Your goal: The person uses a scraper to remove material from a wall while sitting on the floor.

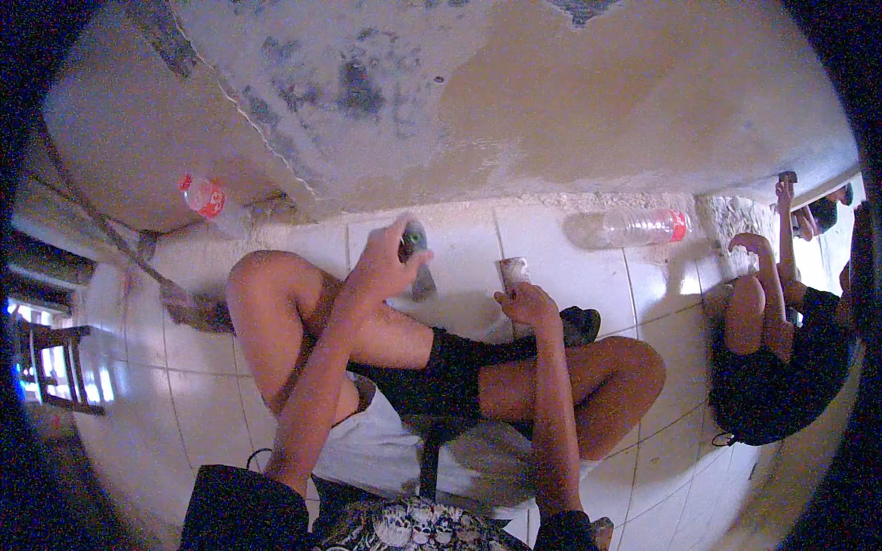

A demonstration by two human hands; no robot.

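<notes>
My left hand (380, 267) is wrapped around a small dark object (414, 242) with a greenish spot; blur hides what it is. It is raised over the white tiled floor, in front of my bent knee. In my right hand (532, 304) is a flat, pale, scuffed piece (515, 270), gripped at its lower end, perhaps a scraper blade or a card. The two hands are apart. Before me rises a plastered wall (551, 117) with dark, worn patches.
A clear plastic bottle with a red label (645, 227) lies by the wall's foot. Another red-labelled bottle (204, 198) is at the left. A long-handled broom (196, 310) rests beside my knee. Another person (772, 372) sits at the right, one hand raised to the wall.
</notes>
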